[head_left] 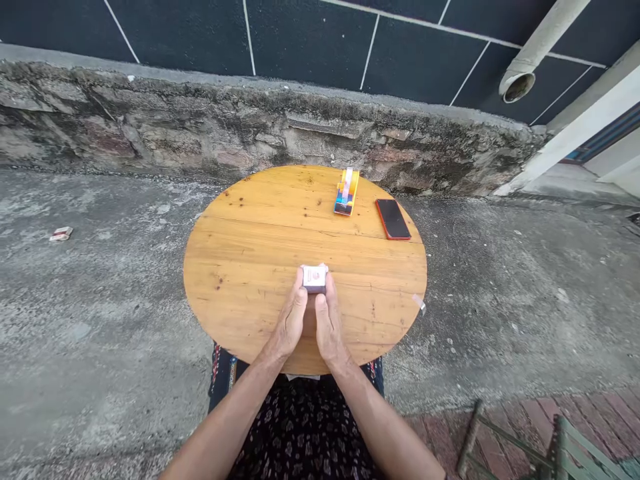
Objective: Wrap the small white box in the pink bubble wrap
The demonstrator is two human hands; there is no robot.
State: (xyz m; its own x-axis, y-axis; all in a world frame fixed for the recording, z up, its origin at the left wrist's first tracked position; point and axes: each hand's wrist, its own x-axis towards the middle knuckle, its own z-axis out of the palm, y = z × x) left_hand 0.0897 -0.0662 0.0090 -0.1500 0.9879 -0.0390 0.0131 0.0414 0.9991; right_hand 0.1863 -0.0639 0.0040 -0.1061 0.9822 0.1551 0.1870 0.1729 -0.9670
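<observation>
A small box [315, 276] with a white, red-printed top and a dark side facing me is at the middle of the round wooden table [250, 267]. My left hand [293, 317] is closed on the box's left side, and my right hand [327, 327] presses its right side. Both thumbs lie at the near edge, and the far fingertips are mostly hidden behind the box. Whether the box rests on the wood or is slightly raised, I cannot tell.
Toward the table's far edge stands a yellow and blue tape dispenser [347, 191]. A phone [393, 219] with a red case lies right of it. Clear tape [419, 304] sticks to the right rim. Beyond the table runs a stone wall base [200, 133]; a chair [540, 447] is at lower right.
</observation>
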